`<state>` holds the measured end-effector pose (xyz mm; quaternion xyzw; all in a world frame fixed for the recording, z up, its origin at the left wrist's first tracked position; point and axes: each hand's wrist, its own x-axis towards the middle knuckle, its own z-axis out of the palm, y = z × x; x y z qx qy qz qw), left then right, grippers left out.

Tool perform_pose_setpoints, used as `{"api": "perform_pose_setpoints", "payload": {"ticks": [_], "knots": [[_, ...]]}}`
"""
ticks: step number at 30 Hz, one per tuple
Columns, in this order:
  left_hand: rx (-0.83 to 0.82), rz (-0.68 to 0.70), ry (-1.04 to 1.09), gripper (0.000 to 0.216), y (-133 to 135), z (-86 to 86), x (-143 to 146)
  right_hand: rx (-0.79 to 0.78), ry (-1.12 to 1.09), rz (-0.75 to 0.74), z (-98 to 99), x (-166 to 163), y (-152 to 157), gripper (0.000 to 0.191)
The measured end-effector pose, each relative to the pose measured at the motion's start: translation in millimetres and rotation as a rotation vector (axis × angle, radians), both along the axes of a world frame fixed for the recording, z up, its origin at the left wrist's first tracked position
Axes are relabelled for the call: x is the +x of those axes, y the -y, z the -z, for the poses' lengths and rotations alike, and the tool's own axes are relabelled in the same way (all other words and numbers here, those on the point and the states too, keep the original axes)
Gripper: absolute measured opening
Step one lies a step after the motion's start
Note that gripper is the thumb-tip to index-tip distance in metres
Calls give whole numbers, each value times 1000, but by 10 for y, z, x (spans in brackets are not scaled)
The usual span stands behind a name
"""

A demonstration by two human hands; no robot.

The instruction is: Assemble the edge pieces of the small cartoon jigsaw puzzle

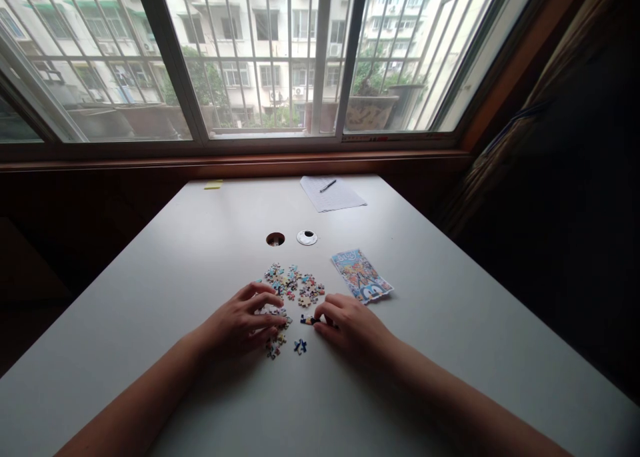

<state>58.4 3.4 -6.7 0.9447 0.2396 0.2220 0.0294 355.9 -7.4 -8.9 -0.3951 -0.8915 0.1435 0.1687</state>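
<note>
Small jigsaw puzzle pieces (pixel 311 289) lie in a loose heap on the white table. Over the left side of the heap is my left hand (pixel 247 318), its fingers spread and partly covering the pieces beneath. My right hand (pixel 353 322) has its fingers closed on the end of a dark and orange puzzle piece (pixel 309 320), which may be more than one piece joined; the fingertips hide part of it. Just below, between the two hands, a single dark blue puzzle piece (pixel 300 346) lies apart. Beyond my right hand rests a colourful printed picture sheet (pixel 362 274).
The white table (pixel 150 264) reaches to the window. On it are a round cable hole (pixel 275 239), its silver cover (pixel 307 238), paper sheets (pixel 340 198) with a pen (pixel 328 186) on top, and a yellow sticky note (pixel 213 184). A dark curtain (pixel 545 177) hangs at right.
</note>
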Motion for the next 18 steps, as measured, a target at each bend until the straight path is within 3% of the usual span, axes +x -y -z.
{"api": "perform_pose_setpoints", "payload": {"ticks": [18], "knots": [[-48, -2, 45, 23, 15, -42, -28, 54, -40, -52, 53, 14, 4, 13]]}}
